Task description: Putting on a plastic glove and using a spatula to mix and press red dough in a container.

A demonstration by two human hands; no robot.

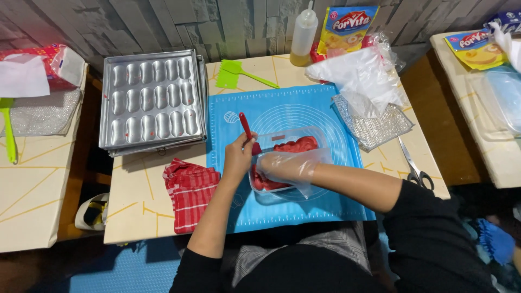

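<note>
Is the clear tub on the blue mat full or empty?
Partly full: red batter lies inside the clear tub, its near part hidden by the gloved right hand.

Clear tub [320, 138] of red batter [296, 145] sits on blue mat [282, 211]. Left hand [239, 157] grips red spatula [248, 130] at tub's left rim. Right hand [287, 165], in loose plastic glove, rests across tub. Metal mould tray [152, 100] left of mat; red checked cloth [190, 192] at mat's lower-left edge.

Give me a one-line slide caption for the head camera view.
Left hand works a red spatula in a clear container of red batter, steadied by the gloved right hand.
</note>
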